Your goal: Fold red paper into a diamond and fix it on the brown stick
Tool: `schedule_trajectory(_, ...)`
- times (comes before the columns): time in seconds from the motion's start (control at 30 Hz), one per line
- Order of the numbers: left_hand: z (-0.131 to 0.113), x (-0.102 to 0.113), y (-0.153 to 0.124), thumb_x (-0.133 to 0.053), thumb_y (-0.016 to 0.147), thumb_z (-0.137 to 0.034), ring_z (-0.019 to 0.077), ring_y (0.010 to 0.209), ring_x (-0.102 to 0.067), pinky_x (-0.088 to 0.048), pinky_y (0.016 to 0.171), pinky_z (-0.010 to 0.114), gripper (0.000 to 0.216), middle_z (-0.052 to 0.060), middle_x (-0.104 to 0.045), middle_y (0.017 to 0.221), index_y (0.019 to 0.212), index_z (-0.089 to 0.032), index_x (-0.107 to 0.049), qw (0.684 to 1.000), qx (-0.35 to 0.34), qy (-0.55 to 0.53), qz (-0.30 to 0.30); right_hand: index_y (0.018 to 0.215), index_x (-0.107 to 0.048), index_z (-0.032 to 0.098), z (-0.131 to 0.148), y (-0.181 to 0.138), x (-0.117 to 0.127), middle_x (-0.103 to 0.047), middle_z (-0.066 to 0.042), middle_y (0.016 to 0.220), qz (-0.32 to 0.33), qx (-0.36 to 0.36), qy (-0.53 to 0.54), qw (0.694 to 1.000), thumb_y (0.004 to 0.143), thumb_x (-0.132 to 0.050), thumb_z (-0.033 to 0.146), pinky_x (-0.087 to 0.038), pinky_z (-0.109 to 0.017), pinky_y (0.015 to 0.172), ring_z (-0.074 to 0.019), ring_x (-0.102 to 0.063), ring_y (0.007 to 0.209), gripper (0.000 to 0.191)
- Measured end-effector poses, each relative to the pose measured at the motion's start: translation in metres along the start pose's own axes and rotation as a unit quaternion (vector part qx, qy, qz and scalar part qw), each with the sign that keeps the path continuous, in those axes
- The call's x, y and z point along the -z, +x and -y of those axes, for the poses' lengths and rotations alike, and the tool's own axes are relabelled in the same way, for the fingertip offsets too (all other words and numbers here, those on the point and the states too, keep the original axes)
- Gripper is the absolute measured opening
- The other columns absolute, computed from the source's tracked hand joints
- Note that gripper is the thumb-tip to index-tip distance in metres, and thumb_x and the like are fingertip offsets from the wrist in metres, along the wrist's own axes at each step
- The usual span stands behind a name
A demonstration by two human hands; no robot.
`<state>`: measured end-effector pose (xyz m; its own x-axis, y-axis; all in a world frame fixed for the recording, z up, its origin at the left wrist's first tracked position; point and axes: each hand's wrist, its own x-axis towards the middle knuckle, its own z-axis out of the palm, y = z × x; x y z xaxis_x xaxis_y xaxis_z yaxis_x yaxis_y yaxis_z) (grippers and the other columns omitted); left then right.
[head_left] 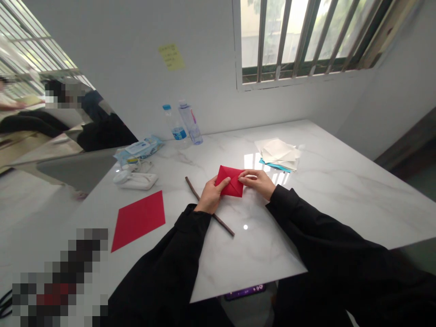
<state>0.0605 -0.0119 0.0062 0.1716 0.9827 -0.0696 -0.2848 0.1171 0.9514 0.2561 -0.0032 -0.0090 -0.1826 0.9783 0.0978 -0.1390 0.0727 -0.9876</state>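
Observation:
A folded red paper (230, 179) lies on the white marble table (327, 181), held between both my hands. My left hand (210, 196) pinches its left edge, thumb on top. My right hand (259, 180) presses its fingertips on the paper's right edge, fingers drawn together. A thin brown stick (225, 224) lies on the table and passes under my left wrist. Black sleeves cover both my arms.
A flat red sheet (139, 219) lies to the left. A pile of white and blue papers (277, 153) sits behind my hands. Two water bottles (184, 121), a wipes pack (139, 149) and a white object (136, 180) stand at the back left. A person sits at far left.

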Motion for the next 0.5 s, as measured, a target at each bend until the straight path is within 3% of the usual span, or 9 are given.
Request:
schedule_trajectory(0.13,-0.0002,-0.0024,0.0004,-0.091,0.072,-0.048,0.0251,0.095,-0.073,-0.057,0.087,0.035,0.055,0.010,-0.079,0.101,0.110,-0.013,-0.071,1.000,-0.002,-0.009,0.015,0.086,-0.077,0.018,0.0021,-0.0038,-0.0059,-0.073,-0.004,0.087,0.030,-0.055,0.042,0.997,0.067,-0.090,0.045,-0.058,-0.033,0.078,-0.0176,-0.068,0.082,0.036)
schedule_trajectory(0.23,-0.0006,-0.0039,0.0004,-0.087,0.076,-0.052,0.0248,0.095,-0.073,-0.058,0.080,0.032,0.057,0.009,-0.078,0.100,0.114,-0.014,-0.071,1.000,0.004,-0.006,0.025,0.086,-0.079,0.016,0.0023,-0.0048,-0.0079,-0.074,-0.005,0.087,0.051,-0.029,-0.009,0.998,0.069,-0.088,0.043,-0.057,-0.031,0.073,-0.0172,-0.067,0.079,0.033)
schedule_trajectory(0.4,-0.0047,-0.0049,-0.0022,-0.082,0.079,-0.048,0.0231,0.089,-0.071,-0.056,0.065,0.027,0.050,0.008,-0.077,0.099,0.118,-0.016,-0.071,0.999,0.027,0.001,-0.031,0.088,-0.080,0.015,-0.0011,-0.0020,-0.0042,-0.075,-0.007,0.085,0.045,0.022,-0.065,0.997,0.074,-0.084,0.042,-0.054,-0.032,0.074,-0.0169,-0.066,0.076,0.031)
schedule_trajectory(0.5,-0.0081,-0.0048,-0.0054,-0.086,0.074,-0.039,0.0230,0.093,-0.071,-0.058,0.072,0.029,0.053,0.008,-0.077,0.106,0.119,-0.016,-0.070,0.999,0.029,0.026,0.019,0.090,-0.080,0.015,-0.0024,-0.0005,-0.0020,-0.076,-0.007,0.086,0.044,0.029,-0.061,0.997,0.075,-0.083,0.045,-0.054,-0.033,0.075,-0.0178,-0.067,0.078,0.034)
